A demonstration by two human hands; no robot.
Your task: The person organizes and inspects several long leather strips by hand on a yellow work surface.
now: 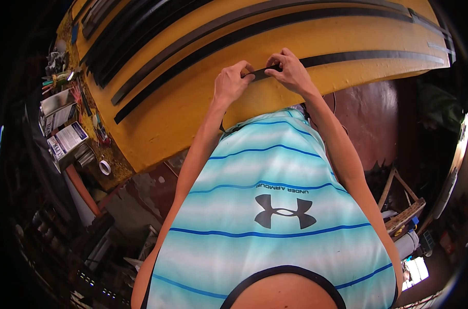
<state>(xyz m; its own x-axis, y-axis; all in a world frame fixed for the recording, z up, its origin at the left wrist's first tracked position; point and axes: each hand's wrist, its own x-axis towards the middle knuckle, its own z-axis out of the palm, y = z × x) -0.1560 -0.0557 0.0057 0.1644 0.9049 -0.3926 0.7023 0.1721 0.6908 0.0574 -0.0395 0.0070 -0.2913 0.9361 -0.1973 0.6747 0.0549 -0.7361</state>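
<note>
A long black strip (pixel 357 57) lies along the near side of the yellow-covered table (pixel 162 131). Its left end comes up between my two hands. My left hand (pixel 232 81) has thumb and forefinger closed at the tip of this strip. A short way to the right, my right hand (pixel 290 74) pinches the same strip, with its fingers curled over it. Between the hands a short stretch of the strip shows, dark with a greyish face. Just beyond my hands, another black strip (pixel 203 57) curves across the yellow surface.
More dark strips (pixel 136 38) lie bunched at the far left of the table. Metal cans (pixel 69 140), a roll of tape (pixel 104 167) and small tools stand on a side surface at the left. A wooden frame (pixel 405 216) stands at the lower right.
</note>
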